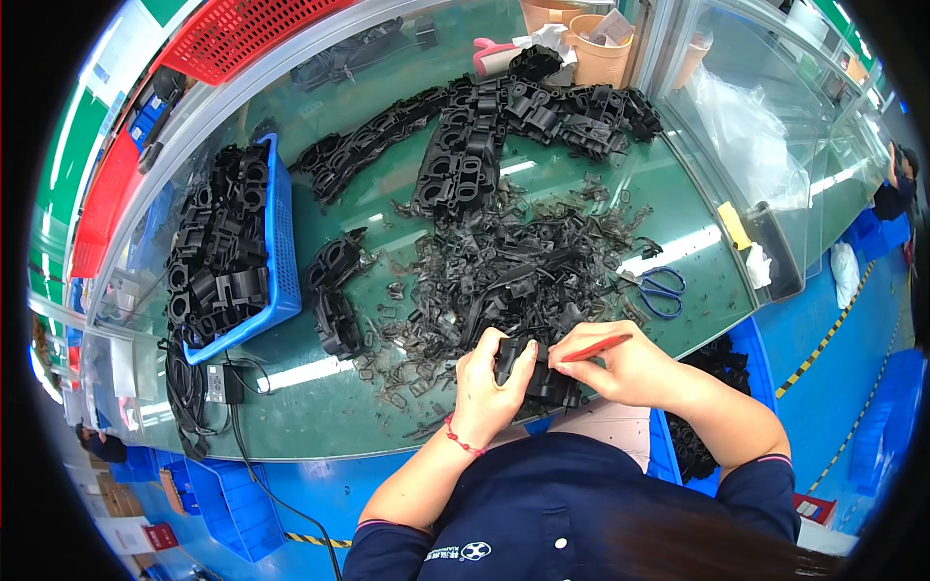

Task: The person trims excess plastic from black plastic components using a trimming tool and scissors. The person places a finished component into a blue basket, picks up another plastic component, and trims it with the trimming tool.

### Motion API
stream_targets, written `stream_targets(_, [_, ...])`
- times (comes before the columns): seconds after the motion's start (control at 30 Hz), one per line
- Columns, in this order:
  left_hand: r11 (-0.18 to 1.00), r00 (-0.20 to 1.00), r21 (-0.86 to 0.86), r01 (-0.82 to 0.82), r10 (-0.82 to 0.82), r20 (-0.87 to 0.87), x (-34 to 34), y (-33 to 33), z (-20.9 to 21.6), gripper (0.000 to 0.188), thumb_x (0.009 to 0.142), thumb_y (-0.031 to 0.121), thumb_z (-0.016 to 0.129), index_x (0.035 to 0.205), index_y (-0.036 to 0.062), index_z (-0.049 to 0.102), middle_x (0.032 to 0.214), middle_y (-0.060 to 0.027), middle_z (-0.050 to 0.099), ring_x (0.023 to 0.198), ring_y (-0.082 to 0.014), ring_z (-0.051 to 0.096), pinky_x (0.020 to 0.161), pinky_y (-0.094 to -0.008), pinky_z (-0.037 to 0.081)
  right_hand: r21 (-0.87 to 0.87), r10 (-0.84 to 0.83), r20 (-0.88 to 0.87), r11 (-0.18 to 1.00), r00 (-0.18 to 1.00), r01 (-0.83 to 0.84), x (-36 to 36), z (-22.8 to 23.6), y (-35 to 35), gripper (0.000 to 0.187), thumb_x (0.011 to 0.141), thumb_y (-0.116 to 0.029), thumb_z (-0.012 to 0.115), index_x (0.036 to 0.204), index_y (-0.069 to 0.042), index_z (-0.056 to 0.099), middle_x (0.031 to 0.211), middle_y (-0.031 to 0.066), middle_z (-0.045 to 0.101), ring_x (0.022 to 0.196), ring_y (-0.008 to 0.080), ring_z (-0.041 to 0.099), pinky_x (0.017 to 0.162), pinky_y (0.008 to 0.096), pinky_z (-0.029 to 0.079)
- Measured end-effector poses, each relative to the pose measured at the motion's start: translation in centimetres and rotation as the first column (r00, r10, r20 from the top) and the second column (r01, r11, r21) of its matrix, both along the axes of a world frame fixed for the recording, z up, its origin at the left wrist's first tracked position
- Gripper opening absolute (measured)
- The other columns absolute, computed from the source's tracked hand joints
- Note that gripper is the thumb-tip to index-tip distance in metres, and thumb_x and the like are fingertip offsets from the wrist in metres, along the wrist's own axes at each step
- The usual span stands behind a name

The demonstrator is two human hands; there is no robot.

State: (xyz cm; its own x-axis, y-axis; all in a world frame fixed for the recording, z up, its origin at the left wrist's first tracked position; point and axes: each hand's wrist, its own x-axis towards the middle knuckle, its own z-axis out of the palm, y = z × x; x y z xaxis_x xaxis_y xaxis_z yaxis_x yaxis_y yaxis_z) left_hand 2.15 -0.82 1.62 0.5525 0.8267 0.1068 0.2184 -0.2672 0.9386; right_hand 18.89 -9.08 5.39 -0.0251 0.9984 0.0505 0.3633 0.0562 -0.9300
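At the near edge of the green table, my left hand [496,381] grips a black plastic part [554,383], its thumb and fingers round the part's left side. My right hand [612,360] is closed on a slim red-handled tool [596,348], held like a pen against the part's right side. The tool's working tip is hidden by my fingers, so its kind cannot be told. Just beyond both hands lies a heap of black plastic scraps [523,261]. Blue-handled scissors [661,289] rest to the right of that heap.
A blue basket [283,232] full of black parts stands left. Rows of black parts [463,160] lie farther back, with a pair of loose parts [337,320] beside the basket. A power adapter [225,383] with cables sits front left. Tan buckets [599,58] stand at the back.
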Motion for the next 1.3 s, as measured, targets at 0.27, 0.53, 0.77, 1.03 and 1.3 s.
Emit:
stream_targets(0.27, [0.980,0.991,-0.197,-0.034,0.059,0.120,-0.1,0.0,-0.9,0.022,0.083,0.013,0.062,0.072,0.0026,0.046,0.054,-0.0022,0.047,0.047,-0.0082,0.044,0.043,-0.0267,0.034,0.394,-0.110,0.392,0.917,0.913,-0.059,-0.9,-1.5,-0.4,0.023,0.067,-0.002,0.063,0.091,-0.004,0.061,0.090,0.0069,0.061,0.076,0.0233,0.064,0.064,0.0324,0.054])
stream_targets(0.53, [0.871,0.959,-0.492,0.000,0.140,0.247,0.4,-0.9,-0.5,0.013,0.090,0.017,0.052,0.086,0.0047,0.050,0.063,0.0011,0.052,0.042,-0.0023,0.042,0.036,-0.0183,0.031,0.598,-0.283,0.369,0.802,0.885,0.008,-1.3,-3.6,-0.3,0.020,0.070,-0.006,0.064,0.089,-0.007,0.063,0.091,0.0061,0.064,0.086,0.0212,0.064,0.087,0.0447,0.045])
stream_targets(0.77, [0.740,0.906,-0.671,0.047,0.251,0.341,1.2,-1.3,-1.1,0.014,0.091,0.018,0.051,0.091,0.0048,0.052,0.064,0.0005,0.053,0.040,-0.0024,0.041,0.032,-0.0174,0.029,0.681,-0.368,0.360,0.732,0.858,0.028,-1.4,-3.8,-0.2,0.014,0.072,-0.007,0.065,0.086,-0.008,0.063,0.087,0.0045,0.064,0.085,0.0191,0.065,0.099,0.0501,0.031])
stream_targets(1.03, [0.579,0.886,-0.808,0.110,0.312,0.344,2.0,-1.9,-0.6,0.013,0.091,0.020,0.050,0.091,0.0072,0.052,0.069,0.0020,0.054,0.044,-0.0013,0.043,0.032,-0.0165,0.029,0.786,-0.405,0.241,0.615,0.882,0.068,-1.2,-4.2,-0.2,0.017,0.077,0.002,0.060,0.093,-0.004,0.058,0.087,0.0138,0.064,0.083,0.0239,0.066,0.097,0.0459,0.037])
stream_targets(1.3, [0.845,0.929,-0.534,-0.015,0.210,0.306,1.3,-2.0,0.1,0.010,0.090,0.014,0.053,0.091,0.0042,0.049,0.067,0.0021,0.050,0.045,-0.0016,0.042,0.035,-0.0178,0.034,0.619,-0.418,-0.321,0.587,0.850,0.522,0.0,-2.0,0.5,0.012,0.089,-0.007,0.053,0.095,0.003,0.057,0.095,0.0168,0.058,0.082,0.0251,0.064,0.076,0.0344,0.052])
